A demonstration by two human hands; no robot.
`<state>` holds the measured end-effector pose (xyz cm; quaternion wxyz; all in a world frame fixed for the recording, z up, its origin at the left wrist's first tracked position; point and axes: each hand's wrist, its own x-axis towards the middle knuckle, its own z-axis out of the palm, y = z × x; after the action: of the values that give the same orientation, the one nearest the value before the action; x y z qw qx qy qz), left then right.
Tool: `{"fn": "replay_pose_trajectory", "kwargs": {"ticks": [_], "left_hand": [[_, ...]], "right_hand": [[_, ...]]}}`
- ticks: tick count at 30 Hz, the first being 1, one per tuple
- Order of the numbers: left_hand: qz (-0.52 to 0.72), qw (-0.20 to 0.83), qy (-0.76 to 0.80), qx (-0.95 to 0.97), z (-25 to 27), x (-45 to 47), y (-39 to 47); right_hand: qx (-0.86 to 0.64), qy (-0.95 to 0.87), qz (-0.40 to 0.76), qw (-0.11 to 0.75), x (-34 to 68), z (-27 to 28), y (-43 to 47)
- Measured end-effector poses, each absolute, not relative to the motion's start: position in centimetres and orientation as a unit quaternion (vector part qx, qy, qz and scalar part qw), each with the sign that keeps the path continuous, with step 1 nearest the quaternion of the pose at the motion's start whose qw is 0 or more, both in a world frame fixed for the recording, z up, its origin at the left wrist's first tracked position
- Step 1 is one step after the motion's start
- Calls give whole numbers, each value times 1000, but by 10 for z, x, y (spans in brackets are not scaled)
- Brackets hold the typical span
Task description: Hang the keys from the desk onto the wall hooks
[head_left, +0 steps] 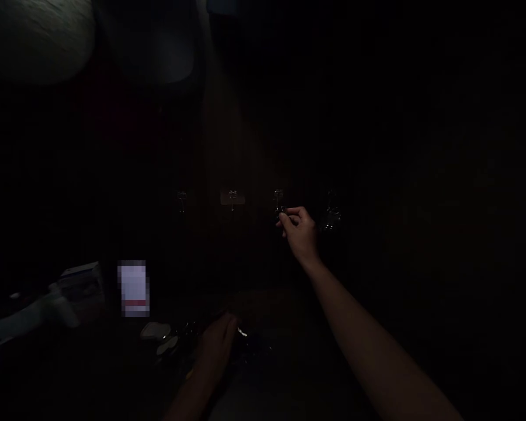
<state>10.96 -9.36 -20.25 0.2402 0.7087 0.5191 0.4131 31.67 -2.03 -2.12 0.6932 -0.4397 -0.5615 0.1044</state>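
The scene is very dark. My right hand (301, 234) is raised, thumb and fingers pinching a small dark item with shiny edges (282, 210). That item is just below a metal hook (279, 193); I cannot tell whether it hangs on it. My left hand (217, 345) is low in front, over a pile of small dark things with glinting metal (242, 332). Its fingertips are lost in shadow, so whether it grips anything is unclear. Two pale rounded pieces, a flat one (155, 331) and another (167, 345), lie left of that hand.
Two more hooks, one (182, 196) and another (232, 195), are to the left. A shiny metal bunch (332, 219) hangs at the right. A lit, blurred-out screen (134, 289) and a box (82, 289) are at lower left. Large pale shapes (35, 41) are at upper left.
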Motion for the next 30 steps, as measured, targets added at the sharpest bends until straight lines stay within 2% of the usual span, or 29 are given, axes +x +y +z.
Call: {"fn": "replay_pose_trajectory", "kwargs": {"ticks": [5, 20, 30], "left_hand": [[421, 246, 505, 713, -201, 110, -95], [399, 230, 505, 730, -189, 111, -101], [377, 198, 510, 747, -192, 110, -99]], "right_hand": [[-455, -570, 109, 675, 315, -25, -11], [-449, -527, 155, 705, 317, -60, -9], [-518, -561, 229, 604, 327, -127, -37]]}}
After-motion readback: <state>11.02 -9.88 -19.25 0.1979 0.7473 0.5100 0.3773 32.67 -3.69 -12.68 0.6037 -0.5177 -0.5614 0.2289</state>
